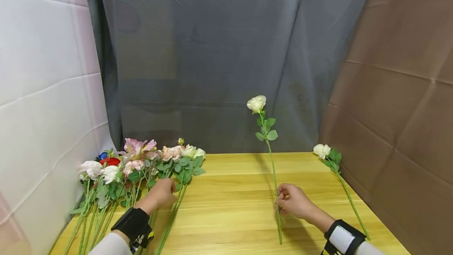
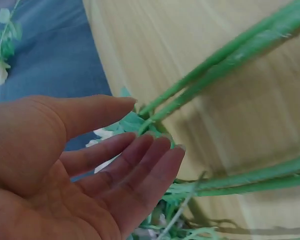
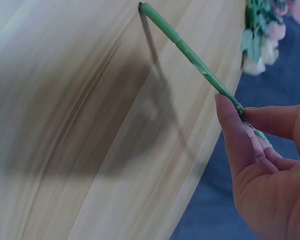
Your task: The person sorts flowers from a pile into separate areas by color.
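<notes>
My right hand (image 1: 283,200) pinches the green stem (image 3: 190,52) of a white rose (image 1: 256,104) and holds it nearly upright, its cut end on the wooden table (image 1: 230,207). In the right wrist view thumb and fingers (image 3: 235,122) close on the stem. My left hand (image 1: 166,192) reaches into a pile of artificial flowers (image 1: 141,164) lying at the table's left. In the left wrist view its fingers (image 2: 140,165) are straight and open, close to two green stems (image 2: 230,55), gripping nothing.
A second white rose (image 1: 322,150) lies along the table's right edge. Grey curtain (image 1: 212,70) hangs behind, a white sheet (image 1: 46,89) on the left and a brown one (image 1: 407,109) on the right. Black wrist straps sit on both arms.
</notes>
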Motion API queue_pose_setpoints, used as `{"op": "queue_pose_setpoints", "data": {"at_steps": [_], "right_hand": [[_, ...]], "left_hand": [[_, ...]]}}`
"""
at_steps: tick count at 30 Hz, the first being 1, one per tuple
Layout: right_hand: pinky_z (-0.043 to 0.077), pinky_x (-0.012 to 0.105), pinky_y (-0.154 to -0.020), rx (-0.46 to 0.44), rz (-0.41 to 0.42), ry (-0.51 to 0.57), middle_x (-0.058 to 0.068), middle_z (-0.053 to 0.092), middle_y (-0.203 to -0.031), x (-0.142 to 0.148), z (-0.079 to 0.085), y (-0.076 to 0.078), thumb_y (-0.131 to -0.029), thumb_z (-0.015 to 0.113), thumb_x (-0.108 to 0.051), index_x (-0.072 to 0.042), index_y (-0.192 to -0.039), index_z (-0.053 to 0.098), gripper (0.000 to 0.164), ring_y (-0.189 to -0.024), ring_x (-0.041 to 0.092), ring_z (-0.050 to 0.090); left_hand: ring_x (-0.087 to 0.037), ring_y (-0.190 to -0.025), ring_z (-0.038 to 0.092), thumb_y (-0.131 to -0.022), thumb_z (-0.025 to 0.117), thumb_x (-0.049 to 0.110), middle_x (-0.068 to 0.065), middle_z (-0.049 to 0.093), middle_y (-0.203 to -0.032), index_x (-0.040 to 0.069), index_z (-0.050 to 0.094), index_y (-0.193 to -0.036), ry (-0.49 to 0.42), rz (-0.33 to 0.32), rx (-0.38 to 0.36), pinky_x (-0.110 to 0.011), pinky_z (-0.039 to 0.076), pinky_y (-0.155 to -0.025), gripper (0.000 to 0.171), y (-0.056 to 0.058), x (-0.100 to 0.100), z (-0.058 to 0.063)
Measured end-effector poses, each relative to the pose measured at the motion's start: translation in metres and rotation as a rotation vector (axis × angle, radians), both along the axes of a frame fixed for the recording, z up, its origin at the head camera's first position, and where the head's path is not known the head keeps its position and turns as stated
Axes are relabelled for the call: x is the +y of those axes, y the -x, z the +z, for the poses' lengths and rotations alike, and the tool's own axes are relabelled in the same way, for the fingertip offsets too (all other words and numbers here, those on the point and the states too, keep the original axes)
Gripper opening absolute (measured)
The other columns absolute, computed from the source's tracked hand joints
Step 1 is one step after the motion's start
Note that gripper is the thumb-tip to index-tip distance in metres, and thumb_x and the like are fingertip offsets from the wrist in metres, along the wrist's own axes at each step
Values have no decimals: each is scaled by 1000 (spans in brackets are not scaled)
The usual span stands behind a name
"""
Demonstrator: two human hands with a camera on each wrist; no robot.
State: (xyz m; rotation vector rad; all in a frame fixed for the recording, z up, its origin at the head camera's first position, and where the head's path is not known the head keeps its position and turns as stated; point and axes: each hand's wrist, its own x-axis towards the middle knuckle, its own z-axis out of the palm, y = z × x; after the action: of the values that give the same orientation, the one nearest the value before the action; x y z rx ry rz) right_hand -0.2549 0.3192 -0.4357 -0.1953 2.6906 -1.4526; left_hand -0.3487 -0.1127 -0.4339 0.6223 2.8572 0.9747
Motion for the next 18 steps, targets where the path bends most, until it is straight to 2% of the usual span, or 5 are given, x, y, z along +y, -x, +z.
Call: {"op": "queue_pose_setpoints", "data": {"at_steps": [1, 6, 13, 15, 18], "right_hand": [[63, 45, -67, -4, -14, -11, 12, 56, -87, 8, 0, -2, -96, 63, 4, 7, -104, 53, 13, -79, 27, 69], [63, 44, -65, -15, -82, -76, 11, 52, -85, 43, 4, -17, -95, 63, 4, 7, -100, 51, 13, -77, 26, 65], [62, 43, -66, -90, -179, -135, 10, 49, -84, 91, 7, -37, -94, 62, 4, 6, -99, 50, 13, -76, 26, 61], [62, 43, -66, -110, -207, -150, 10, 49, -83, 108, 7, -43, -93, 62, 3, 5, -97, 49, 13, -77, 26, 61], [62, 42, -66, -126, -251, -182, 10, 49, -83, 133, 6, -52, -93, 59, 4, 6, -95, 48, 11, -77, 25, 60]], "left_hand": [[-14, -63, 7, -71, 55, -17, 4, 7, -70, 18, 19, -71, -1, -9, 1, -34, 15, -62, 50, -1, 1, -1], [-14, -63, 6, -75, 57, -18, 4, 8, -68, 19, 20, -67, 13, -57, -10, -35, 15, -62, 53, -6, 9, -6], [-15, -61, 14, -80, 52, -19, 2, 14, -67, 16, 27, -68, 108, 45, 29, -32, 16, -58, 45, -8, 16, -14], [-15, -60, 15, -82, 50, -19, 2, 15, -66, 16, 29, -68, 110, 56, 19, -32, 17, -57, 43, -8, 15, -17], [-13, -61, 9, -82, 47, -20, 4, 11, -64, 19, 25, -66, 95, 42, -13, -32, 15, -57, 48, -7, 13, -24]]}}
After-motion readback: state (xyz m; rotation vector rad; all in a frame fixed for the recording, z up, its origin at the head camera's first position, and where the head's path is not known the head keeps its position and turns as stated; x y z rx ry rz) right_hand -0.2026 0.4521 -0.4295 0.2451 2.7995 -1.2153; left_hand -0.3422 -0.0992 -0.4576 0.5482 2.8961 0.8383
